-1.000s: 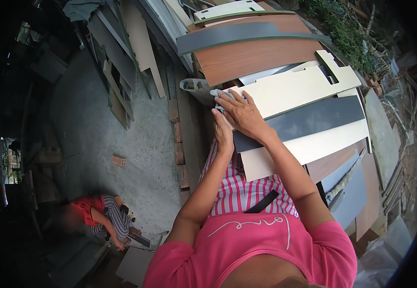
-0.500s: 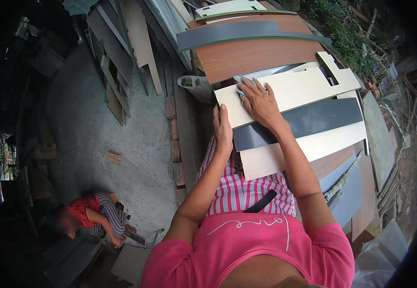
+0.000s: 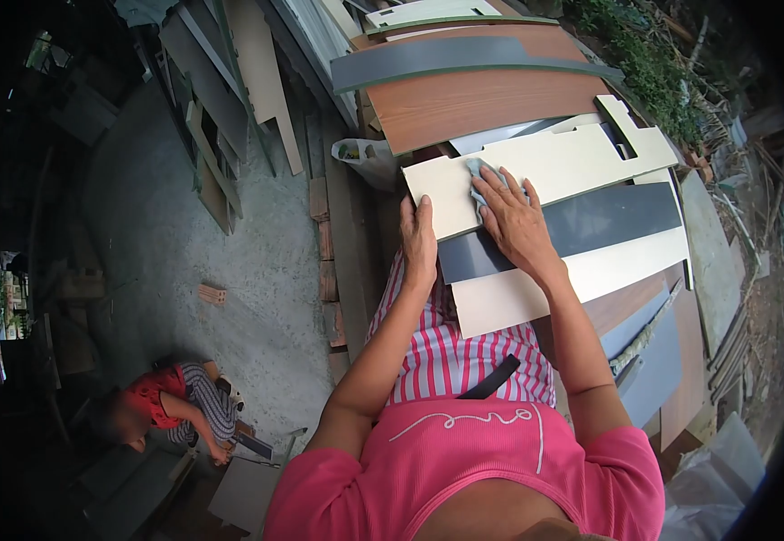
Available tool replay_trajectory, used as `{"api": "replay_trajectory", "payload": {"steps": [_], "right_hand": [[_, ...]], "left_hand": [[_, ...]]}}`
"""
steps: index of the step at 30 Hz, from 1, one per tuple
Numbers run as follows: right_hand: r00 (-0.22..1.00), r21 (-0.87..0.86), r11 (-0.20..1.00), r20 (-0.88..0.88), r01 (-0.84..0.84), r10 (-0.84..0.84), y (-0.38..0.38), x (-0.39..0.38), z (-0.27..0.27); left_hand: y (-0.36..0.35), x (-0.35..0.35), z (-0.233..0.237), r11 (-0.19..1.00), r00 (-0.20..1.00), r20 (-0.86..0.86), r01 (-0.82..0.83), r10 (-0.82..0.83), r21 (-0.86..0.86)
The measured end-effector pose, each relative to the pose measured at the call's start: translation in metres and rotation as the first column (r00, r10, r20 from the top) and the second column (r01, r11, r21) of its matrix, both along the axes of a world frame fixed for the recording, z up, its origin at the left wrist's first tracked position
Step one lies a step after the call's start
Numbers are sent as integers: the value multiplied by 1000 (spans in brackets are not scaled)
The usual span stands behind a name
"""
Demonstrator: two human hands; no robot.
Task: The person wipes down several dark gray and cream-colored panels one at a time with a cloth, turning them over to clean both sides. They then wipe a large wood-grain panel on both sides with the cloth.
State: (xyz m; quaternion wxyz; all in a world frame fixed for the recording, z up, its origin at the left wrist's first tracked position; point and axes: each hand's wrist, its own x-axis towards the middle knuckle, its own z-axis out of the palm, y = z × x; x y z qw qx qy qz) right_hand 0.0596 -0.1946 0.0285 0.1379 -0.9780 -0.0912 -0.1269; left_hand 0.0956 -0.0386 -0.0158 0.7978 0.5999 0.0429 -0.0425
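Observation:
A cream board (image 3: 563, 167) with cut-out notches lies across a stack of panels in front of me. My left hand (image 3: 420, 242) grips its left end, thumb at the top edge and the other fingers partly hidden. Under my right hand (image 3: 516, 221) a crumpled light blue cloth (image 3: 478, 176) is pressed against the board's face; its fingers lie over the cloth. Just below, a dark grey glossy strip (image 3: 604, 218) rests on another cream panel (image 3: 608, 269).
Behind the stack lie a brown wood-look panel (image 3: 473, 108) and a curved grey strip (image 3: 446, 61). A white bag (image 3: 369, 162) stands to the left, beside bricks (image 3: 326, 248). Another person (image 3: 171, 401) crouches at lower left. Several boards (image 3: 216, 99) lean at upper left.
My right hand has slid the cloth a little to the right and toward me over the cream board. My left hand stays at the board's end.

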Motion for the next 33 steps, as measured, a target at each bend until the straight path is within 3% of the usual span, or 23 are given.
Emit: {"api": "replay_trajectory", "payload": {"steps": [7,19,23,33], "right_hand": [[979,-70,977,30,204,-202,-15,64,-21],[980,-52,979,27,197,-196,-20,-12,-10],[982,-43,982,-6,186,-187,-30,6,-8],[919,-51,919,-47,390,-392,-77,68,-18]], "left_hand": [[2,0,0,997,1000,-15,-7,8,80],[0,0,-3,998,1000,25,-20,18,52],[0,1,-3,998,1000,27,-15,13,69],[1,1,-9,995,998,53,-42,37,93]]}}
